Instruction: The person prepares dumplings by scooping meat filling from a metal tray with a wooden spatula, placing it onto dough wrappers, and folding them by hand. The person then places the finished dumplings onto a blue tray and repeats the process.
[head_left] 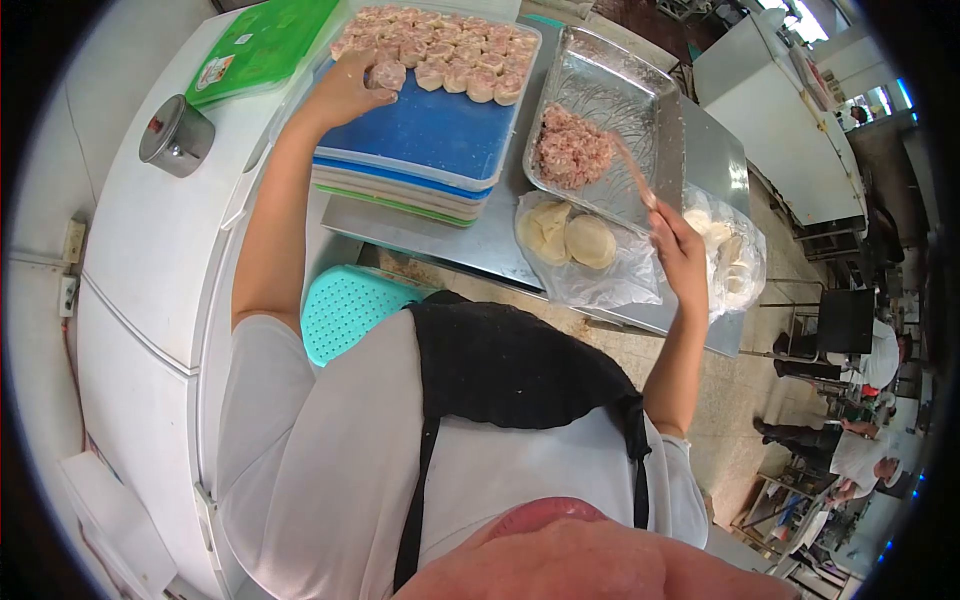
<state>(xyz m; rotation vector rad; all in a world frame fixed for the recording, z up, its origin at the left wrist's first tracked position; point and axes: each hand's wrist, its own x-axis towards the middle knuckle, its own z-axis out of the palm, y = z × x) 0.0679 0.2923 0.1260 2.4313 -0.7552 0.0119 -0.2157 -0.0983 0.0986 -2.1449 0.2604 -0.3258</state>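
My left hand [345, 95] is closed around a meat-filled dumpling [388, 76] at the left side of a blue-lined tray [425, 130]. Rows of similar open-topped dumplings [455, 48] fill the tray's far part. In my right hand [682, 252] is a thin, flat spatula [631, 168], its far end beside the mound of minced meat [572, 148]. The meat sits in a deep metal pan [612, 85] smeared with residue. Round pale wrappers [590, 242] lie on a plastic bag [610, 280] in front of the pan.
Another bag of wrappers [735, 265] rests at the right. More trays [400, 195] are stacked under the dumplings. Left of them are a green lid [255, 55] and a metal pot [177, 137]. A turquoise perforated stool [350, 315] stands below. Several people work at far right.
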